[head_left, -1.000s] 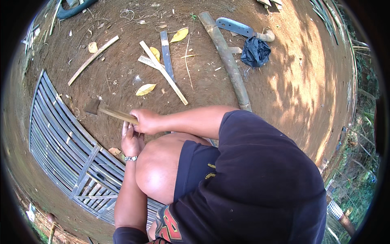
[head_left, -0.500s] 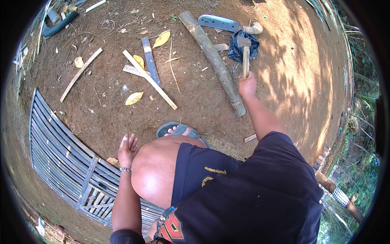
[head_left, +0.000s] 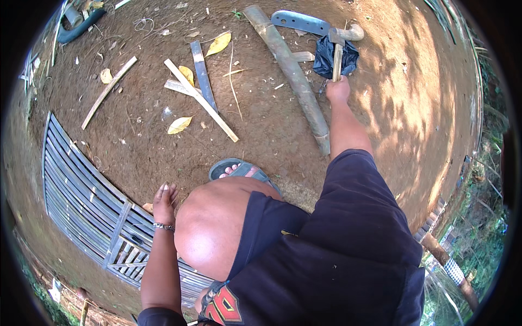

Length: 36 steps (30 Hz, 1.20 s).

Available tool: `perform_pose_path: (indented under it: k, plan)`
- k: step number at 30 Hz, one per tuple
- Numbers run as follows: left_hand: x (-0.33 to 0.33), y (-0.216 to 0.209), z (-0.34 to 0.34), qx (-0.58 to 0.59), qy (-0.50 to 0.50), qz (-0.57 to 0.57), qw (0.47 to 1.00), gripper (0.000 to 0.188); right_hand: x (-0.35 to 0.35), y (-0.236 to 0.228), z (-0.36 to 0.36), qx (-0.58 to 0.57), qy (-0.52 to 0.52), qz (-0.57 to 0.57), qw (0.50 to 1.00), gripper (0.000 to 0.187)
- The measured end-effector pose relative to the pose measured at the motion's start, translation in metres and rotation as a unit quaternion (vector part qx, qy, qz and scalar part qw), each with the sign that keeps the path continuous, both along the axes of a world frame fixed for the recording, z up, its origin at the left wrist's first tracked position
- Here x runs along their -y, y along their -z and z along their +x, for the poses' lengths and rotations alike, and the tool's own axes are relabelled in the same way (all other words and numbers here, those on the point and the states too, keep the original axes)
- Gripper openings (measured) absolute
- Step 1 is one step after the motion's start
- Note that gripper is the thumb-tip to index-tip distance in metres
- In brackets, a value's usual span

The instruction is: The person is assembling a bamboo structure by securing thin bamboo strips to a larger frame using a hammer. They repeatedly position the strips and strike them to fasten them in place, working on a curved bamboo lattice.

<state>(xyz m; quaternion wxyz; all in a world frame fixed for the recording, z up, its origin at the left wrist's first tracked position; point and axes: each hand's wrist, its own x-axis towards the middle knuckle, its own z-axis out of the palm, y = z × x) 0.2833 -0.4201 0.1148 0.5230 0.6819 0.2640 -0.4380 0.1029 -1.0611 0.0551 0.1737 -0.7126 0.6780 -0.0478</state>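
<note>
My right hand (head_left: 337, 91) is wrapped round the wooden handle of a hammer (head_left: 337, 61), with the arm stretched far forward. The hammer's metal head lies over a crumpled black plastic bag (head_left: 323, 61), just beside the wooden handle of a machete (head_left: 300, 23). To the left of the bag is a long bamboo pole (head_left: 289, 73) on the soil. My left hand (head_left: 163, 203) hangs beside my bare knee, above the edge of a slatted bamboo frame. Its fingers are loosely extended and nothing shows in them.
Thin bamboo strips (head_left: 204, 103) lie crossed on the dirt ahead, among yellow leaves (head_left: 179, 125). Another strip (head_left: 109, 92) is farther left. The slatted bamboo frame (head_left: 81, 174) spreads at the lower left. A dark curved object (head_left: 80, 30) sits at the far left.
My right hand has reached farther forward with the hammer, bringing its head from over the bag's middle up to its far edge near the machete handle. My left hand stays by the knee.
</note>
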Motion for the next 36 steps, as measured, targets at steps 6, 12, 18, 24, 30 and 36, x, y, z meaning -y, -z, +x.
perform_pose_path:
  k: [6,12,18,24,30,36]
  plan:
    - [-0.004,-0.003,0.008,0.011,-0.016,0.032,0.999,0.056,0.006,0.014,0.001,-0.030,-0.027,-0.024,0.999,0.039]
    - [0.018,-0.004,0.000,0.006,0.032,0.039,0.999,0.052,0.007,0.000,-0.004,-0.035,-0.048,-0.010,0.998,0.039]
    - [0.082,-0.017,0.010,0.061,0.155,-0.029,0.986,0.054,-0.045,-0.079,0.025,0.077,-0.102,0.088,0.988,0.036]
    - [0.205,-0.045,0.032,-0.006,0.163,-0.210,0.964,0.055,-0.203,-0.123,0.103,0.203,-0.200,0.355,0.890,0.035]
    - [0.225,-0.059,0.036,-0.096,0.058,-0.225,0.968,0.043,-0.267,-0.113,0.117,0.291,-0.351,0.290,0.841,0.038]
    - [0.162,-0.044,0.047,0.004,0.080,-0.133,0.988,0.031,-0.171,-0.099,0.081,0.176,-0.113,0.176,0.962,0.031]
